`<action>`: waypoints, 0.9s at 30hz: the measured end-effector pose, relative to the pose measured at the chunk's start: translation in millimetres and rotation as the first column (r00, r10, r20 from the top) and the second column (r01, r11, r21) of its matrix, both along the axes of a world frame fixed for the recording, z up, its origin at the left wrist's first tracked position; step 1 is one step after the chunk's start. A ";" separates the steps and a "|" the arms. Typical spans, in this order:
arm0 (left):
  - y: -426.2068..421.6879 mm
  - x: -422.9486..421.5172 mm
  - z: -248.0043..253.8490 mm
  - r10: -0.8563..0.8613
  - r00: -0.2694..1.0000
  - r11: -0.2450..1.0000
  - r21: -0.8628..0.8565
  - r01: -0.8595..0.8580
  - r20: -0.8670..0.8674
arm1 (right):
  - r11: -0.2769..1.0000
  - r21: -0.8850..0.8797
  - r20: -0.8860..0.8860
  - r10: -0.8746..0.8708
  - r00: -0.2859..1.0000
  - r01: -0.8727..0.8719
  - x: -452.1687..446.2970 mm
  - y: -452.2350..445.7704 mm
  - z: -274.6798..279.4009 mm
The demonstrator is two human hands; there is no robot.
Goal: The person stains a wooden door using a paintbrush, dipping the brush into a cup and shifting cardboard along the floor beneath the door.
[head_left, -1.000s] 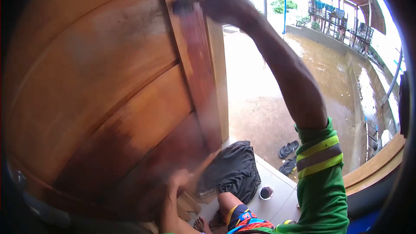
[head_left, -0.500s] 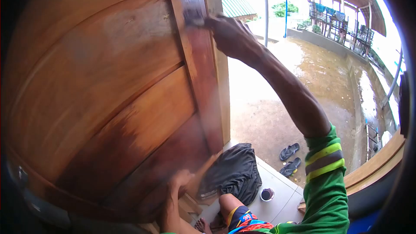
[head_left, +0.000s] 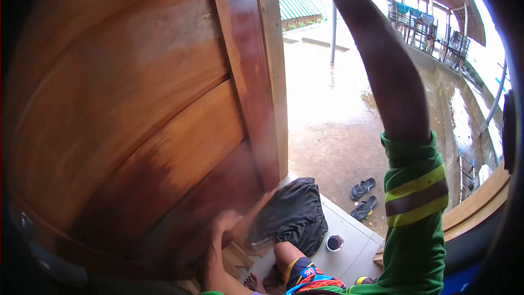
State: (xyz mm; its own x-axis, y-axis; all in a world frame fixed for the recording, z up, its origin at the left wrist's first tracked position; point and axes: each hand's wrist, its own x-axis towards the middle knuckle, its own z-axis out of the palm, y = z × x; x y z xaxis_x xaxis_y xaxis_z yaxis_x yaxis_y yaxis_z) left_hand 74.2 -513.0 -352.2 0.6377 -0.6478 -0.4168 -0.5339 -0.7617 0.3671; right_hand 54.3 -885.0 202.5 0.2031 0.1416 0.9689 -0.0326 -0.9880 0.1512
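My left hand (head_left: 226, 222) is low at the bottom of the wooden door (head_left: 136, 87), near its reddish-brown lower panel; its fingers are blurred. My right arm in a green sleeve reaches up past the top edge of the view, so the hand and anything in it are out of sight. The door's narrow upright strip (head_left: 254, 65) has a wet reddish coat, shiny near the top. Lower panels are dark brown, with a ragged edge against lighter wood. A small cup of dark liquid (head_left: 334, 242) stands on the white tiles.
Dark cloth (head_left: 292, 216) lies on the floor beside the door's foot. Two black slippers (head_left: 363, 188) rest outside on the wet ground (head_left: 338, 147). A wooden frame (head_left: 475, 207) runs along the right. A thatched hut (head_left: 431, 5) stands farther off.
My right hand, with the brush seen in it earlier, moved down the strip slightly, then up off the door and out of view. My left hand has stayed nearly in place.
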 end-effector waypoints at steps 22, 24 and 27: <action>12.2 12.9 -25.9 0.138 0.990 0.990 -0.021 -0.138 -0.006 | 0.982 0.167 -0.291 0.133 0.947 -0.087 -46.4 13.8 -161.9; 15.7 12.6 -29.2 0.134 0.991 0.991 -0.025 -0.135 -0.009 | 0.979 0.187 -0.124 0.109 0.986 -0.085 -44.0 14.8 -186.4; 16.3 16.3 -35.9 0.132 0.991 0.991 -0.019 -0.132 0.011 | 0.920 0.391 -0.459 0.197 0.866 -0.002 -37.8 30.9 -278.5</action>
